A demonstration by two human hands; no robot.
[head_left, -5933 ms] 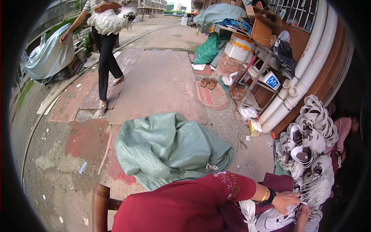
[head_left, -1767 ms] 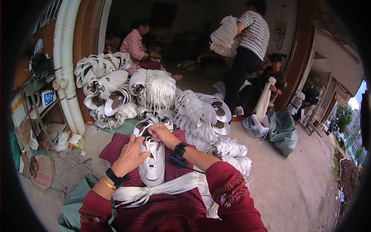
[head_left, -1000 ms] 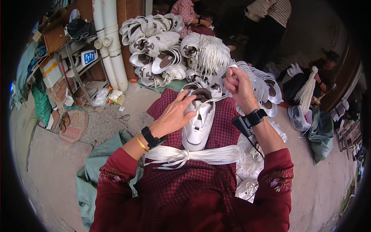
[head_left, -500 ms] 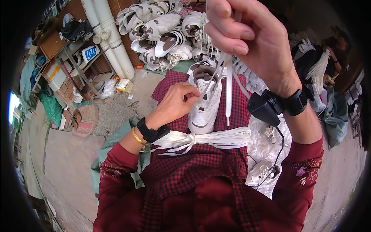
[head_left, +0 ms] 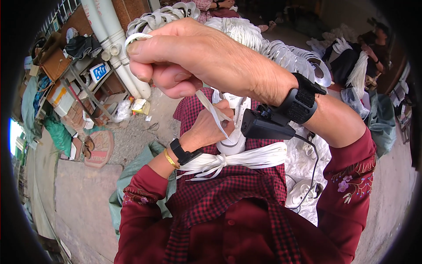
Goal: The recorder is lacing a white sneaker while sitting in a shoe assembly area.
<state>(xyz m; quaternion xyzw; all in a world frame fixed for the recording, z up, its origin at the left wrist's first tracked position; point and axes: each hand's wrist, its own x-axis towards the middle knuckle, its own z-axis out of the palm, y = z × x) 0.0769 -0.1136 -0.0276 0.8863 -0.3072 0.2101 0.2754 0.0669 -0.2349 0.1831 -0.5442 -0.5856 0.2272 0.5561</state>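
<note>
Head view: the right hand (head_left: pixel 187 56) is raised above the lap, its fingers curled and pinching a white lace (head_left: pixel 207 102) that loops over the thumb and hangs down in front of the left hand. The left hand (head_left: pixel 209 127), fingers bent, is at the left side of a white shoe (head_left: pixel 233 144); whether it grips anything I cannot tell. The shoe sits on the red-and-black checked apron (head_left: pixel 224 189), toe toward the near side, partly hidden by both hands. Just nearer, a tied bundle of white laces (head_left: pixel 259 156) lies across the apron. To the right is another white shoe (head_left: pixel 301 193) on clear plastic; to the left, a green sheet (head_left: pixel 143 176); on the far side, piled white shoe parts (head_left: pixel 239 33)
</note>
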